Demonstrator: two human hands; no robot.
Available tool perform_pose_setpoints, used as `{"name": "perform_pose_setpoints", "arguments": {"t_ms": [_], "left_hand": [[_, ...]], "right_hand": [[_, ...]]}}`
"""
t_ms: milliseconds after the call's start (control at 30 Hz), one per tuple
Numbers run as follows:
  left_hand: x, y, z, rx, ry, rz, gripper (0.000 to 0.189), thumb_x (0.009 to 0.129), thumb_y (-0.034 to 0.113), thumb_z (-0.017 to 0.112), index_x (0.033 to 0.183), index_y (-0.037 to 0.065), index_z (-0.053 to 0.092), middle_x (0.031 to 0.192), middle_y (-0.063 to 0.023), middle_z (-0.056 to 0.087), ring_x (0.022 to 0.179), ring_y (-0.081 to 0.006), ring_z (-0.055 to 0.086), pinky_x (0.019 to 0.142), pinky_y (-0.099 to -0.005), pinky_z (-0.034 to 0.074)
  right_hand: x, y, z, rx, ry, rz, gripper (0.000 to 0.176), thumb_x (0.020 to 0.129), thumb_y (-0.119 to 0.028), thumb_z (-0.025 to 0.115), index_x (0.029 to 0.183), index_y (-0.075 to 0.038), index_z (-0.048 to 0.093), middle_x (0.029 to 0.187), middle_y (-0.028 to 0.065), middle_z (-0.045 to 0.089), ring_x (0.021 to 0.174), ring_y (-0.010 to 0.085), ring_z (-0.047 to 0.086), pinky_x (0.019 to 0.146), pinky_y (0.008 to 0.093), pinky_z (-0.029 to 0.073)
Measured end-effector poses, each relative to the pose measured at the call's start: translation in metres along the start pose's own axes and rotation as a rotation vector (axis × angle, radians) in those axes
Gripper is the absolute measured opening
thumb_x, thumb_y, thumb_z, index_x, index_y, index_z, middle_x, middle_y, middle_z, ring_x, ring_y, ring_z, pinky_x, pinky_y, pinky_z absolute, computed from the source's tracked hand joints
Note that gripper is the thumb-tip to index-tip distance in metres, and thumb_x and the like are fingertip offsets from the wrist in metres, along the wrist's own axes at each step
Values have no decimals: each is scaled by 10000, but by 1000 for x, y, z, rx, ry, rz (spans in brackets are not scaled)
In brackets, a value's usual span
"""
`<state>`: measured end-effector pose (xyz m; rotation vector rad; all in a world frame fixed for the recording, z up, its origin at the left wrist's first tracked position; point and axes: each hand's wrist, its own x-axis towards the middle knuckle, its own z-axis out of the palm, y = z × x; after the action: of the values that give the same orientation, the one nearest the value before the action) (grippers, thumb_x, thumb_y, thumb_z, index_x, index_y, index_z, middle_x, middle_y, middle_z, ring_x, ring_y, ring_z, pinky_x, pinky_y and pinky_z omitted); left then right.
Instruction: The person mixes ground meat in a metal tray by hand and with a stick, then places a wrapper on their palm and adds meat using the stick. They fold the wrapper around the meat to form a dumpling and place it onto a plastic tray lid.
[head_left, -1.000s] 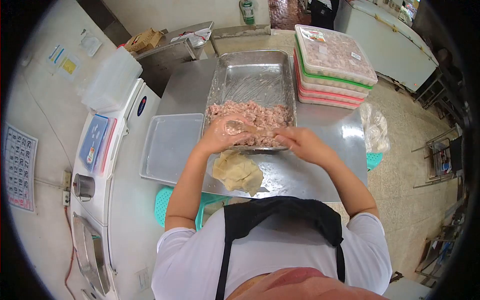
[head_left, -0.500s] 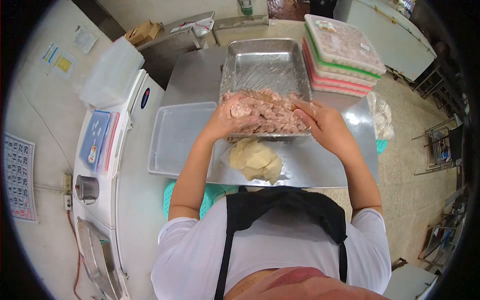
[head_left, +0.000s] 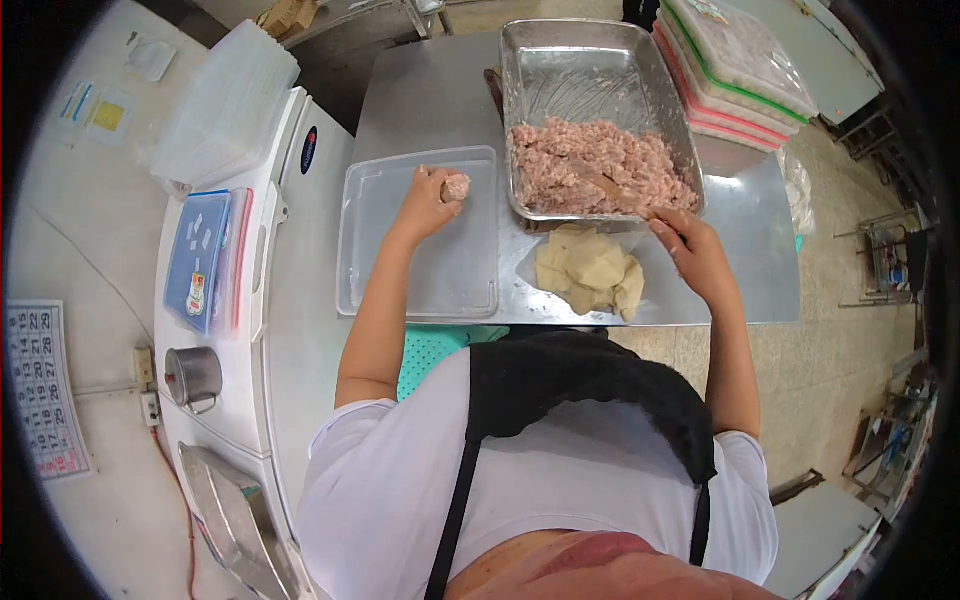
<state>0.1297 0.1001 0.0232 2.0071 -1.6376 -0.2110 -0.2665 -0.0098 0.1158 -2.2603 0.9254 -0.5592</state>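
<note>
Over the shallow clear plastic container [head_left: 415,285] at the left, my left hand [head_left: 428,200] is closed around a meat-filled dumpling [head_left: 456,187], its pink filling facing up. My right hand [head_left: 685,240] grips the handle of a flat spatula [head_left: 602,184], whose blade lies on the ground meat [head_left: 590,160]. That pink mixture fills the near half of a deep metal tray [head_left: 530,40]. Just below the tray, a loose stack of pale yellow dumpling wrappers [head_left: 590,265] rests on the metal table [head_left: 750,260].
Stacked lidded containers [head_left: 740,70] with green and pink rims stand behind the tray at right. Nested clear containers [head_left: 225,105] and a metal cup [head_left: 193,376] sit on the white freezer [head_left: 310,250] at left. A turquoise plastic stool [head_left: 430,350] is partly under the table.
My left hand has moved left from the meat tray to above the clear container, carrying the dumpling. My right hand stays by the tray with the spatula lowered onto the meat. The view has shifted.
</note>
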Motion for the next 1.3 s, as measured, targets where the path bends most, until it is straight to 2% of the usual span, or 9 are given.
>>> {"name": "perform_pose_setpoints", "arguments": {"t_ms": [233, 300, 533, 633, 700, 800, 1067, 1167, 1300], "left_hand": [[27, -6, 32, -261, -63, -137, 578, 738, 187, 712, 1268, 109, 494, 1086, -192, 621, 951, -358, 611, 825, -417, 488], [35, -4, 43, -157, 9, -185, 743, 749, 205, 711, 1397, 130, 355, 1144, -206, 606, 994, -372, 606, 823, -423, 490], [51, -1, 71, -126, 34, -149, 822, 779, 141, 686, 1461, 117, 229, 1209, -215, 573, 1056, -381, 580, 866, -430, 472], [50, 1, 78, -138, 95, -126, 772, 791, 76, 652, 1452, 115, 256, 1218, -210, 558, 1074, -380, 561, 891, -423, 459], [46, 3, 80, -137, 138, -84, 737, 796, 45, 630, 1442, 110, 281, 1196, -204, 555, 1066, -381, 551, 896, -421, 455], [47, 3, 92, -101, 276, -45, 717, 798, 27, 618, 1435, 105, 299, 1159, -194, 560, 1037, -381, 553, 884, -426, 456], [51, 10, 96, -86, 215, -161, 699, 807, 19, 593, 1435, 112, 301, 1195, -237, 527, 1109, -386, 512, 924, -438, 433], [40, 17, 93, 259, 288, -25, 638, 802, 10, 586, 1395, 109, 373, 1163, -225, 546, 1076, -376, 530, 913, -439, 439], [-2, 150, 62, -152, 287, -116, 245, 823, 87, 594, 1067, 70, 611, 1078, -167, 585, 997, -353, 560, 863, -399, 465]], "right_hand": [[-43, 5, 15, 217, 135, 340, 266, 940, -203, 575, 1074, 16, 643, 949, 102, 661, 867, 161, 595, 791, 284, 457], [-47, 0, 14, 237, 171, 377, 258, 969, -254, 531, 1008, -25, 644, 729, -23, 509, 672, 63, 435, 592, 219, 361], [-52, 2, 4, 255, 174, 423, 351, 1011, -323, 417, 898, -49, 604, 662, -48, 368, 593, 56, 317, 521, 223, 285], [-43, 16, -3, 266, 129, 402, 321, 995, -308, 458, 926, -32, 607, 699, 26, 522, 624, 160, 514, 587, 311, 413], [-30, 41, -3, -296, 249, 19, 279, 957, -317, 515, 918, -65, 629, 719, 85, 582, 680, 244, 605, 599, 373, 454], [-4, 54, -26, -545, 72, -15, 247, 915, -324, 557, 897, -95, 650, 799, 112, 621, 769, 301, 624, 635, 413, 484], [59, 114, -27, -727, -47, -358, 286, 902, -322, 554, 780, -79, 641, 765, 85, 624, 715, 284, 627, 607, 416, 507], [55, 110, -20, -685, -119, -363, 353, 902, -356, 538, 735, -66, 650, 744, 103, 645, 697, 294, 644, 598, 434, 516], [45, 108, -8, -601, -172, -334, 442, 942, -377, 478, 662, -68, 625, 697, 147, 640, 646, 320, 631, 566, 433, 503]]}}
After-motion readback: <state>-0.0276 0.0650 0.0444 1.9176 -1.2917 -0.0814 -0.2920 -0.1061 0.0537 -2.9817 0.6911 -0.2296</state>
